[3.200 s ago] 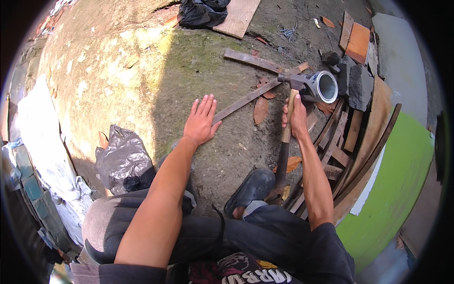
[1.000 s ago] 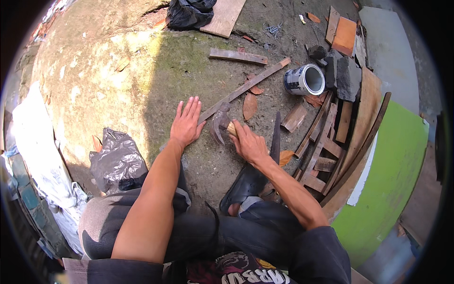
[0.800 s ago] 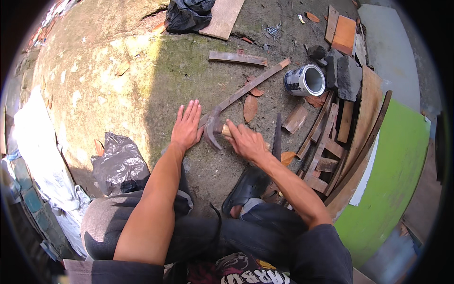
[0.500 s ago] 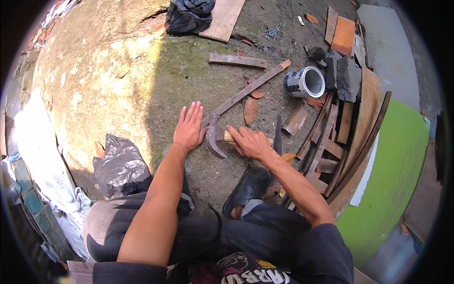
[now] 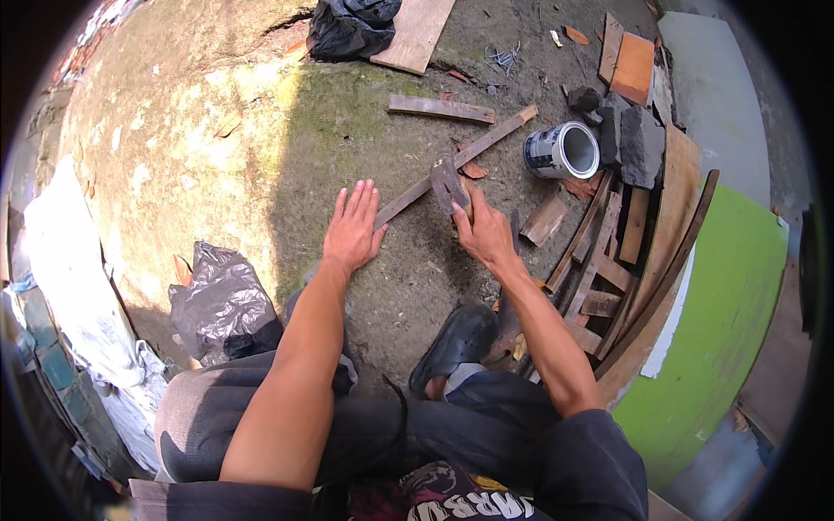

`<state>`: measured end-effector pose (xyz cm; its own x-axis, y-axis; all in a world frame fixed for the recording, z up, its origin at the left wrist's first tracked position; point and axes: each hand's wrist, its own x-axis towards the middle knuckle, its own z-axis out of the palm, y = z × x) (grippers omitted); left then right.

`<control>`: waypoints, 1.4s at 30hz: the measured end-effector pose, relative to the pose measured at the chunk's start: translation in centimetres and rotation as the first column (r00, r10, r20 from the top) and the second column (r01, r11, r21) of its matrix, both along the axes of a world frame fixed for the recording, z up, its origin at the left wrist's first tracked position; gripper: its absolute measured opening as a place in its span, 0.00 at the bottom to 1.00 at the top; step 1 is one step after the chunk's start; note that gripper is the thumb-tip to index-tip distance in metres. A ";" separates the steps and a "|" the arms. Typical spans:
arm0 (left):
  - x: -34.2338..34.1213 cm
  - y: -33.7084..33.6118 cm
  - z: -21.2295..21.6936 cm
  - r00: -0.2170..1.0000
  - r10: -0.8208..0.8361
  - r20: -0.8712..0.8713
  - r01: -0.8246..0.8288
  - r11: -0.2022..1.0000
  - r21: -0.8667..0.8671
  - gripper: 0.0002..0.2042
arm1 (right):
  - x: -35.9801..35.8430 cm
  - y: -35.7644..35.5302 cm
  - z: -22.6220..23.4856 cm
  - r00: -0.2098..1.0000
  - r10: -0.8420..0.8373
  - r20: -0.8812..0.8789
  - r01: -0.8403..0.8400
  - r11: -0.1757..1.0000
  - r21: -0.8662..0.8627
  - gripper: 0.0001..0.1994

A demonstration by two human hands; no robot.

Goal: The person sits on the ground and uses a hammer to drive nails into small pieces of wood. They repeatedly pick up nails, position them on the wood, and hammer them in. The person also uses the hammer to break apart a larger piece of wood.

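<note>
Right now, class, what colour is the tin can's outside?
Blue and white, seen in the head view: the tin can.

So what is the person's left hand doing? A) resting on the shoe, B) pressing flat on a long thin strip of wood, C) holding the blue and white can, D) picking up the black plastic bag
B: the left hand lies flat, fingers spread, on the near end of the long thin wood strip on the ground, while the right hand grips a hammer.
</note>
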<state>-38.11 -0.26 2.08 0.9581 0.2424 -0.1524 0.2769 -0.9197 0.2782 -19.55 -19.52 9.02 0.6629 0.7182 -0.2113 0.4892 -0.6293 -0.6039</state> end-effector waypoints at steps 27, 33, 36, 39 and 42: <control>-0.1 0.2 0.3 0.997 0.018 -0.071 -0.020 0.999 -0.035 0.36 | 6.6 -4.3 -2.6 0.662 -0.348 -0.664 0.305 0.934 -0.186 0.22; -0.1 0.2 0.1 0.998 0.022 -0.052 -0.023 0.999 -0.026 0.35 | 7.2 -4.4 -2.2 0.606 -0.296 -0.739 0.418 0.908 -0.020 0.23; -0.2 0.3 0.1 0.997 0.029 -0.071 -0.030 0.999 -0.011 0.35 | 8.4 -2.5 -1.0 0.616 -0.329 -0.715 0.499 0.866 0.032 0.22; -0.1 0.2 0.2 0.996 0.028 -0.084 -0.029 0.999 -0.012 0.35 | 7.0 -1.2 -1.9 0.577 -0.377 -0.725 0.595 0.802 0.056 0.21; -0.4 0.3 0.1 0.996 0.019 -0.087 -0.021 1.000 -0.016 0.35 | 5.1 -1.7 -1.7 0.689 -0.253 -0.679 0.265 0.960 -0.088 0.18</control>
<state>-38.47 0.02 2.16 0.9360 0.2581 -0.2393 0.3190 -0.9092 0.2674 -14.43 -21.21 7.30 0.5045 0.5473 -0.6678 -0.2370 -0.6560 -0.7166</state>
